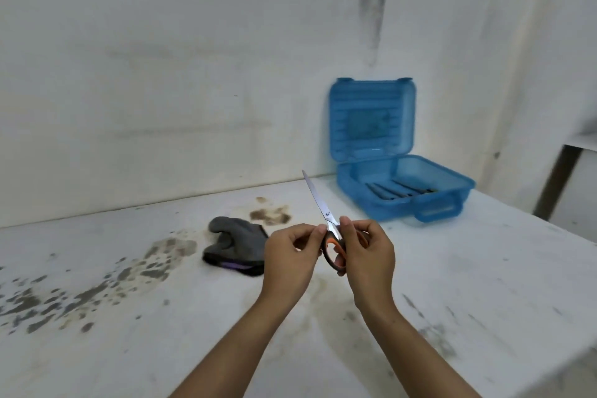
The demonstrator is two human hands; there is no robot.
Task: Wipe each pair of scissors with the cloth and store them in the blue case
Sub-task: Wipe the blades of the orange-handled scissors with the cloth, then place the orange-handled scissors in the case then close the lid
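Note:
A pair of scissors with orange and black handles is held above the table, blades closed and pointing up and away. My left hand pinches it near the pivot. My right hand grips the handles. A grey cloth with a purple edge lies crumpled on the table, just left of my left hand. The blue case stands open at the back right, its lid upright against the wall. Several dark scissors lie inside it.
The white table is stained with dark patches at the left and centre. A wall runs close behind it. The table's right edge drops off beside the case.

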